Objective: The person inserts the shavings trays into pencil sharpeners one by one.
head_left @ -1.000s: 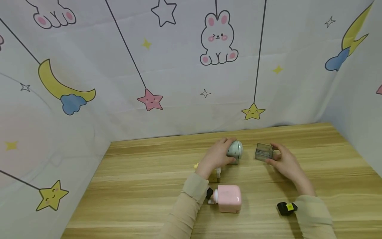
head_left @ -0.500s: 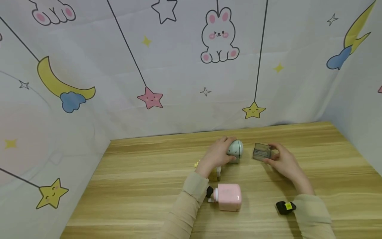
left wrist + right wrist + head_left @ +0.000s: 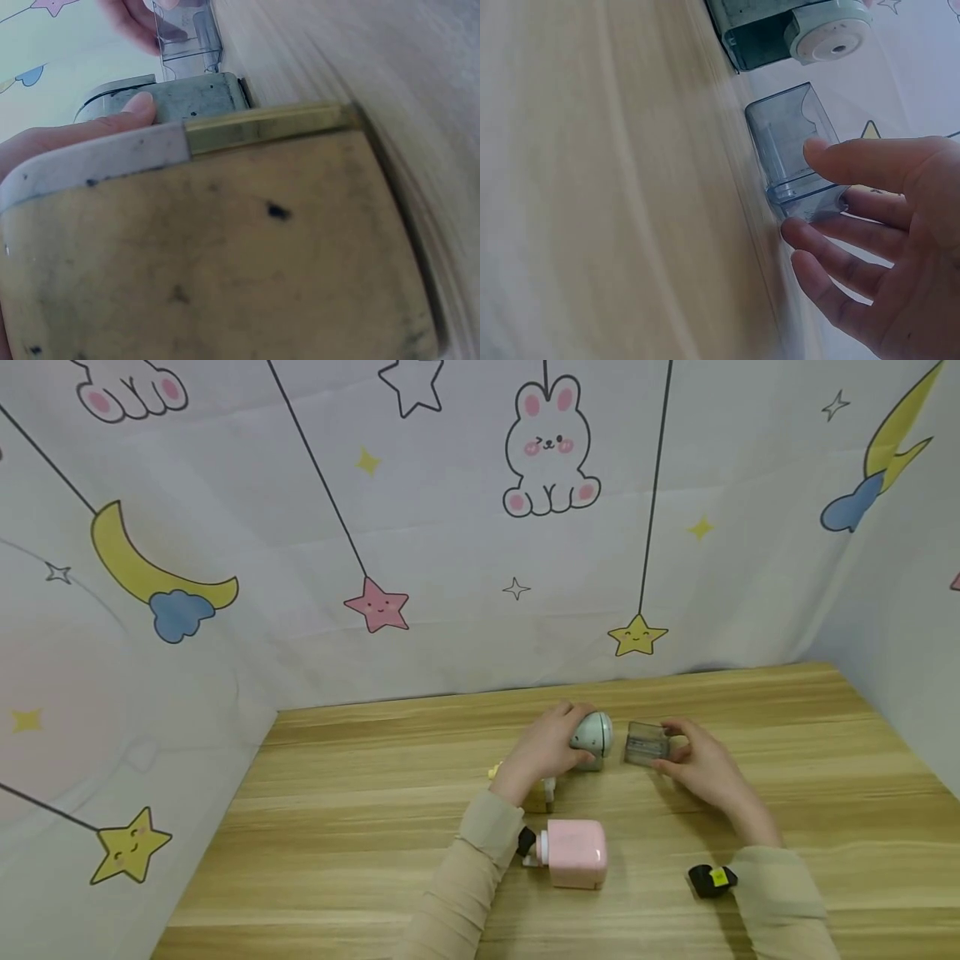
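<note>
A pale green pencil sharpener (image 3: pixel 591 735) sits near the back of the table, with my left hand (image 3: pixel 543 745) gripping it from the left. Its lower front has a hollow slot, which shows in the right wrist view. My right hand (image 3: pixel 705 764) pinches a clear grey shavings drawer (image 3: pixel 643 745) by its right end, thumb on one side and fingers on the other. The drawer (image 3: pixel 780 142) lies low at the tabletop, a small gap away from the green sharpener (image 3: pixel 765 37) and in front of its slot.
A yellow pencil sharpener (image 3: pixel 538 797) stands partly hidden under my left wrist and fills much of the left wrist view. Closer to me is a pink pencil sharpener (image 3: pixel 577 853). A white printed cloth (image 3: pixel 450 668) borders the wooden table (image 3: pixel 360 827) at the back.
My right hand has moved left with the drawer, narrowing the gap to the green sharpener. The left hand has stayed in place on the sharpener.
</note>
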A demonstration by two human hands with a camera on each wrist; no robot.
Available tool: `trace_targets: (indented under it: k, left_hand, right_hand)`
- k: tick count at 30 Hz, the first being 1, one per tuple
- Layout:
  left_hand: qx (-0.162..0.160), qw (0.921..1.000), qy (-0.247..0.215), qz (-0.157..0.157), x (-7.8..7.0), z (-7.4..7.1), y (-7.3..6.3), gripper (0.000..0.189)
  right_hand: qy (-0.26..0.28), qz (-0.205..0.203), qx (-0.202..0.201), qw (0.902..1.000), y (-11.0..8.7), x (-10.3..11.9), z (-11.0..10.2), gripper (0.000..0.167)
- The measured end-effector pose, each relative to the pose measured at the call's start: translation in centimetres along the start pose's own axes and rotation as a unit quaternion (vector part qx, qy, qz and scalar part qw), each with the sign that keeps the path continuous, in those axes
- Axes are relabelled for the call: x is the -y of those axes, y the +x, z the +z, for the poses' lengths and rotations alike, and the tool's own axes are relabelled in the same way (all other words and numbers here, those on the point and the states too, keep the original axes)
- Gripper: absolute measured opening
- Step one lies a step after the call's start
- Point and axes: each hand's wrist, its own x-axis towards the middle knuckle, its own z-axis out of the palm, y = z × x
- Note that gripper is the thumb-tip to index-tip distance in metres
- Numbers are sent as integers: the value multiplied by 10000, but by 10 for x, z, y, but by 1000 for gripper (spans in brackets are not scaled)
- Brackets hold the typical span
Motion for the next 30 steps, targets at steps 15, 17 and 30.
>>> trace_targets:
  k: [15,17,30]
  left_hand:
    - [28,10000,33,50,-1,-1,-1,69]
    - [38,10000,9,63,-1,-1,-2,69]
    - [56,9999,-24,119,-2,-1,-1,68]
  right_hand:
    - [148,-146,115,9997,2,8,9,62]
    - [154,-176,141,9996,2,9,11,62]
    - [255,-262,244,9990,4,16,17,63]
